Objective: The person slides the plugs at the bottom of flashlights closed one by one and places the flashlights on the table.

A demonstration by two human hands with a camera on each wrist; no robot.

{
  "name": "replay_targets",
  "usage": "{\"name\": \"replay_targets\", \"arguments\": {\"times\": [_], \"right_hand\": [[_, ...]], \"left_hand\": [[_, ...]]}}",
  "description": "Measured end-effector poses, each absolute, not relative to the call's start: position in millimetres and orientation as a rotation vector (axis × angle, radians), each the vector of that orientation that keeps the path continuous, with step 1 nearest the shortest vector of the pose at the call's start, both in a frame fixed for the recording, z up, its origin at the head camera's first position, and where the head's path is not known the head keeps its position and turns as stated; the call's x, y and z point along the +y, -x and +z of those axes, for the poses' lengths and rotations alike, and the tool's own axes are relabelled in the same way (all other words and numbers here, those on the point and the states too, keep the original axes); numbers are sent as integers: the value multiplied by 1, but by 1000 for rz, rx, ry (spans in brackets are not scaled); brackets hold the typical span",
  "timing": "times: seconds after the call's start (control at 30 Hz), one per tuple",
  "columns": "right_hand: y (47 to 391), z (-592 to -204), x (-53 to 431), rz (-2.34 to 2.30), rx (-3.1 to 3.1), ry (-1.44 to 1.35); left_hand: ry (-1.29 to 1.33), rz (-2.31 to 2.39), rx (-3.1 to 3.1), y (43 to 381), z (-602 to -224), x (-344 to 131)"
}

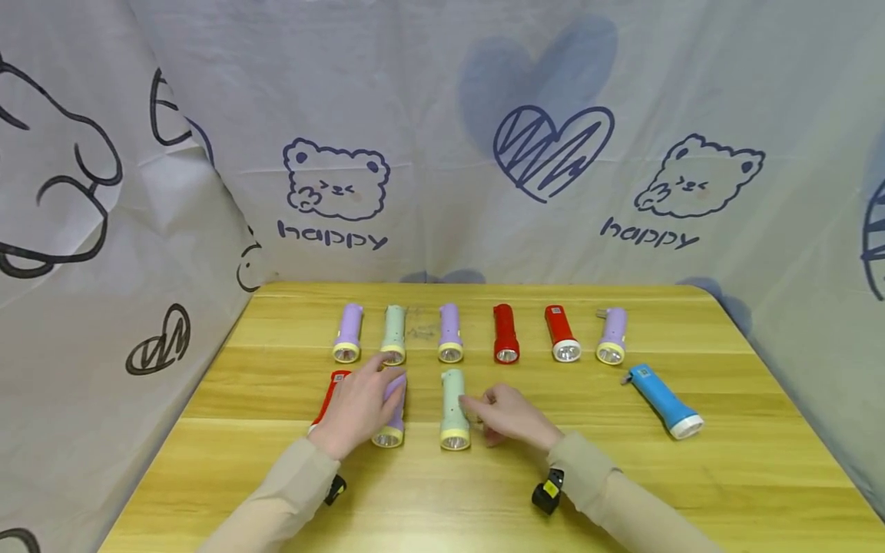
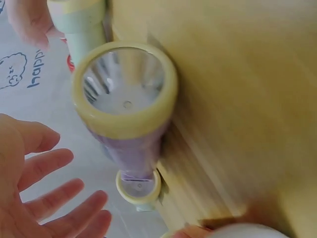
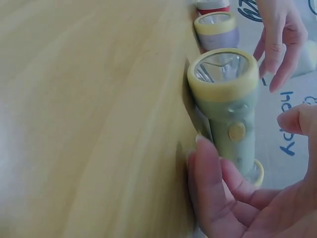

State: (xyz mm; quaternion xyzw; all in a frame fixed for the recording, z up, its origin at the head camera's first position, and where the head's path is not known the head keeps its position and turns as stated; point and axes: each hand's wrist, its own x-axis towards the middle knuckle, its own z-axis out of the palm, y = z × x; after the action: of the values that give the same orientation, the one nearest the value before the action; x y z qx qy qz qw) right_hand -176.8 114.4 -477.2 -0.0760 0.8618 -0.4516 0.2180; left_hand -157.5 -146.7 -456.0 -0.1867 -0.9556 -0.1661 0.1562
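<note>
My left hand (image 1: 356, 403) is over the near row of flashlights, between a red flashlight (image 1: 336, 384) and a purple flashlight (image 1: 391, 426). In the left wrist view its fingers (image 2: 54, 196) are spread and apart from the purple flashlight's yellow-rimmed head (image 2: 126, 91). A pale green flashlight (image 1: 454, 407) lies with its lens toward me. Just right of it is my right hand (image 1: 515, 415), its fingers loosely bent. The right wrist view has thumb and fingers parted near the green flashlight's body (image 3: 232, 144), with nothing gripped; whether a fingertip touches it, I cannot tell.
Behind them runs a row of several flashlights: purple (image 1: 349, 330), green (image 1: 394, 326), another purple (image 1: 450, 330), red (image 1: 505, 330), red with a white head (image 1: 561, 332) and purple again (image 1: 612, 334). A blue flashlight (image 1: 665, 401) lies slanted at the right. Printed cloth (image 1: 442, 153) hangs behind the wooden table (image 1: 429, 507).
</note>
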Motion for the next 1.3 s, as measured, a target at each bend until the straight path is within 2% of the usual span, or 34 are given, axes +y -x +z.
{"name": "replay_targets", "arguments": {"times": [0.5, 0.73, 1.03, 1.3], "right_hand": [[183, -449, 190, -1470, 2525, 343], [187, -437, 236, -1221, 2917, 364], [186, -449, 289, -916, 3236, 553], [180, -456, 329, -682, 3334, 471]], "left_hand": [[630, -589, -2757, 169, -437, -108], [737, -607, -2752, 173, -430, -89], [890, -597, -2774, 174, -426, -63], [1000, -515, -2774, 171, -426, -41]]}}
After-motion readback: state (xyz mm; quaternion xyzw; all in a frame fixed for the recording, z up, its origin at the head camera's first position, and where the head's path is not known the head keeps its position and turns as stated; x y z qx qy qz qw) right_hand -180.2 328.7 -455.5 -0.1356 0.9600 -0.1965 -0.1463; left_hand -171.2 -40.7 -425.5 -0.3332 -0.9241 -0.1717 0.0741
